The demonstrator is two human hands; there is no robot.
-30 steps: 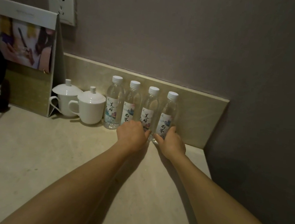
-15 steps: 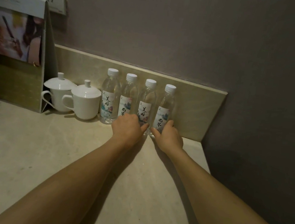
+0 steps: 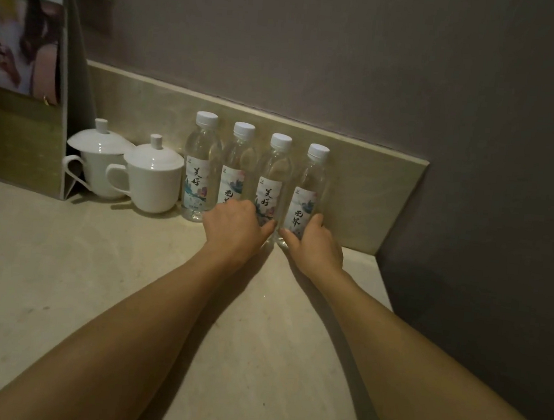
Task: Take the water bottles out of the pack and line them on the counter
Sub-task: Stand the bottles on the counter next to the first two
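Observation:
Several clear water bottles with white caps and printed labels stand upright in a row against the low backsplash on the beige counter (image 3: 127,297). The leftmost bottle (image 3: 200,169) stands free. My left hand (image 3: 234,228) covers the bases of the second bottle (image 3: 238,163) and the third bottle (image 3: 272,176), its fingers curled round them. My right hand (image 3: 314,243) grips the base of the rightmost bottle (image 3: 309,192), thumb on its left side. No pack is in view.
Two white lidded cups (image 3: 152,179) stand left of the bottles. A standing printed card (image 3: 21,87) is at the far left. The counter ends at a dark wall (image 3: 485,228) on the right.
Both hands stay at the bottle bases. The view has shifted a little, so the row sits slightly lower and more central in the frame.

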